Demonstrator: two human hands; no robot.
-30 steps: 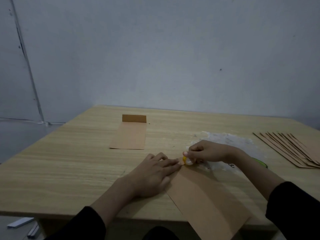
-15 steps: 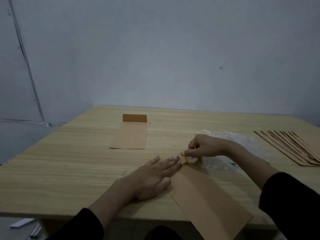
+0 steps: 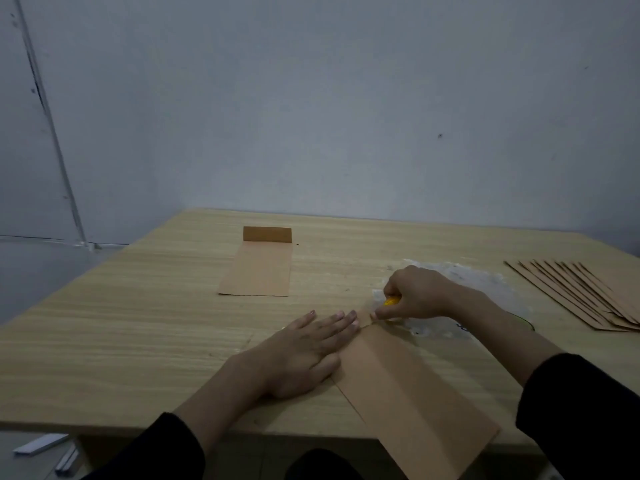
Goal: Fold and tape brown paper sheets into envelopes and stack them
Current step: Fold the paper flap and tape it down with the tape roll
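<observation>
A folded brown paper sheet lies slanted on the wooden table, its near end hanging over the front edge. My left hand lies flat with straight fingers on the sheet's left edge, fingertips near its far end. My right hand grips a small yellow tape roll just beyond that far end, thumb and finger pinching at the paper's tip. A finished envelope with its top flap folded lies farther back at the centre.
A fanned pile of brown paper sheets sits at the right side of the table. Crumpled clear plastic lies behind my right hand. White strips lie on the floor at the lower left. A grey wall rises behind the table.
My right hand has drawn the tape roll back and to the right, away from the sheet's tip. My left hand's fingers have flattened on the paper.
</observation>
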